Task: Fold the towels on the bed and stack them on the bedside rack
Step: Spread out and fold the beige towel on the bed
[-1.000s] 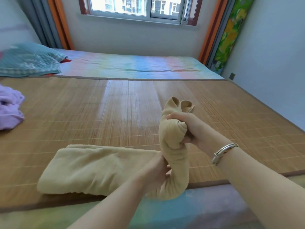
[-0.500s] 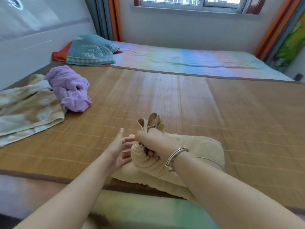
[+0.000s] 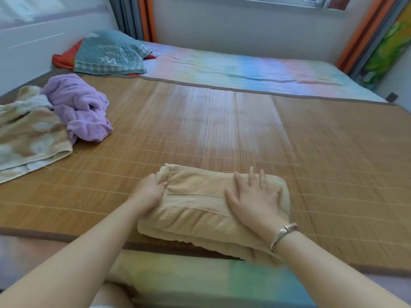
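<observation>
Right hand: grip apart, fingers flat on folded beige towel | Left hand: grip pinching towel's left end | Towel: on bamboo mat, near edge | Purple towel, patterned towel: far left of beige towel, crumpled.

teal pillow at headboard, curtains behind.

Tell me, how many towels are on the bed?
3: a folded tan towel under both hands, a crumpled purple towel at the left, and a patterned beige towel beside it. More may lie out of view.
</observation>
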The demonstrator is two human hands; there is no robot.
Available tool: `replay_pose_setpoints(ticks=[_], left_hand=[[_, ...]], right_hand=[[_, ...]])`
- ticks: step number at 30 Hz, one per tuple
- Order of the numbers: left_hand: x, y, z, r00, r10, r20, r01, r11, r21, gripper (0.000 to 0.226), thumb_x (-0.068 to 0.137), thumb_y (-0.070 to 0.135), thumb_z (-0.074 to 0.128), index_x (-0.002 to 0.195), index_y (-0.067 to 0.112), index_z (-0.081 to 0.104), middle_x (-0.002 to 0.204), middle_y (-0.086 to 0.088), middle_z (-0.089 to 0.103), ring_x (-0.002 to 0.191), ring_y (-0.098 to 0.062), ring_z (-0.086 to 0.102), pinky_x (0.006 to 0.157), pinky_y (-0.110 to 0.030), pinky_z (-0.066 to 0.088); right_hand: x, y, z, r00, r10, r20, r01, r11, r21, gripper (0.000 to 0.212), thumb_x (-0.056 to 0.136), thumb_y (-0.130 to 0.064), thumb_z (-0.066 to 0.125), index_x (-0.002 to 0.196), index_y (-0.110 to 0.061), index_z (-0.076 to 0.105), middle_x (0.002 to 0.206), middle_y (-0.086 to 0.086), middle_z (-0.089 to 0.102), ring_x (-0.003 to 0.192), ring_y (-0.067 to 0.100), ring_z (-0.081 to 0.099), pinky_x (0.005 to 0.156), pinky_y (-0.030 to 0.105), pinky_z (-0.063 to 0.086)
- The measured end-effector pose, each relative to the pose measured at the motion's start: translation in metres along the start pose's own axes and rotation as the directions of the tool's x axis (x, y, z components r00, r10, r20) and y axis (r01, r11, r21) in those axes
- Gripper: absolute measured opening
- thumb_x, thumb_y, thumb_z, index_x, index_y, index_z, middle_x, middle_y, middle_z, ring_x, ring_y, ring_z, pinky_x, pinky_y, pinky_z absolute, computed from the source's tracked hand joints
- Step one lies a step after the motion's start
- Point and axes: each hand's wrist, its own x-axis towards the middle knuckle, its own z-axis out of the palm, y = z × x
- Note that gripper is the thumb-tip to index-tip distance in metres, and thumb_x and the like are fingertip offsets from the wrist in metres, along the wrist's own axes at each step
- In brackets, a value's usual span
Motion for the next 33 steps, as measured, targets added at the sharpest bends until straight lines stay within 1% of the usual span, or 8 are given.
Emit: replay_pose_setpoints(ticks=[5,11,14,17,21,24,29,33], left_hand=[[-0.015,-0.018,0.032,0.988,0.024,-0.153,-0.007,0.994,0.112,0.049,0.099,0.046,0.034,0.130,0.010,0.041,0.127,-0.012,0.050,0.114,-0.033,0.049,0.084,-0.042,0.042],[-0.012,-0.010,0.017,0.987,-0.158,0.040,0.158,0.987,-0.016,0.075,0.094,0.060,0.032,0.138,-0.001,0.037,0.130,-0.018,0.052,0.104,-0.030,0.053,0.083,-0.041,0.044],[-0.016,-0.009,0.009,0.952,-0.253,0.172,0.268,0.961,-0.068,0.102,0.082,0.079,0.031,0.145,-0.001,0.030,0.145,-0.022,0.041,0.129,-0.037,0.043,0.106,-0.047,0.035],[-0.024,-0.006,0.004,0.923,-0.268,0.275,0.315,0.938,-0.143,0.119,0.069,0.086,0.040,0.150,0.001,0.019,0.153,-0.021,0.027,0.137,-0.038,0.033,0.112,-0.048,0.028],[-0.038,-0.020,-0.003,0.864,-0.230,0.448,0.385,0.875,-0.292,0.120,0.051,0.079,0.071,0.142,0.008,0.038,0.136,-0.019,0.050,0.118,-0.036,0.055,0.102,-0.048,0.045],[-0.048,-0.031,-0.017,0.848,-0.182,0.498,0.398,0.839,-0.371,0.100,0.053,0.065,0.079,0.129,0.006,0.051,0.115,-0.018,0.065,0.102,-0.033,0.065,0.092,-0.045,0.053],[-0.089,-0.054,-0.088,0.898,-0.070,0.434,0.352,0.706,-0.615,0.065,0.069,0.053,0.077,0.116,0.010,0.064,0.101,-0.017,0.073,0.093,-0.033,0.071,0.078,-0.044,0.058],[-0.127,-0.086,-0.171,0.981,-0.068,0.181,0.187,0.573,-0.798,0.051,0.078,0.043,0.072,0.116,0.010,0.067,0.104,-0.013,0.073,0.093,-0.026,0.071,0.083,-0.040,0.057]], right_hand=[[-0.017,0.022,0.046,0.997,0.038,-0.061,-0.038,0.999,-0.005,0.063,0.091,-0.065,0.006,0.149,-0.043,-0.008,0.160,-0.002,-0.012,0.146,0.018,-0.019,0.109,0.065,-0.012],[-0.022,0.036,0.040,0.953,0.057,-0.296,0.032,0.957,0.288,0.055,0.094,-0.048,0.039,0.145,-0.027,0.029,0.159,-0.002,0.015,0.148,0.016,0.005,0.118,0.048,-0.001],[-0.044,0.059,0.042,0.851,0.403,-0.337,-0.044,0.693,0.719,0.051,0.086,-0.034,0.060,0.131,-0.020,0.042,0.137,0.002,0.041,0.131,0.022,0.038,0.111,0.039,0.030],[-0.054,0.078,0.046,0.818,0.561,0.129,-0.300,0.224,0.927,0.068,0.077,-0.054,0.067,0.126,-0.013,0.043,0.125,0.006,0.050,0.113,0.026,0.052,0.100,0.043,0.043],[-0.065,0.083,0.035,0.846,0.298,0.443,-0.446,-0.063,0.893,0.086,0.061,-0.081,0.060,0.121,-0.019,0.058,0.111,0.007,0.069,0.099,0.029,0.067,0.085,0.047,0.055],[-0.064,0.083,0.017,0.871,0.201,0.449,-0.373,-0.325,0.869,0.065,0.083,-0.061,0.055,0.114,-0.004,0.062,0.107,0.018,0.070,0.103,0.037,0.065,0.090,0.049,0.052],[-0.068,0.007,-0.014,0.912,-0.086,0.400,-0.331,-0.731,0.596,0.033,0.080,-0.022,0.051,0.102,-0.001,0.064,0.102,0.021,0.065,0.092,0.035,0.063,0.083,0.042,0.053],[-0.072,-0.099,-0.030,0.930,-0.229,0.287,-0.363,-0.696,0.619,0.039,0.076,-0.029,0.051,0.106,-0.009,0.065,0.111,0.021,0.065,0.099,0.037,0.061,0.080,0.050,0.055]])
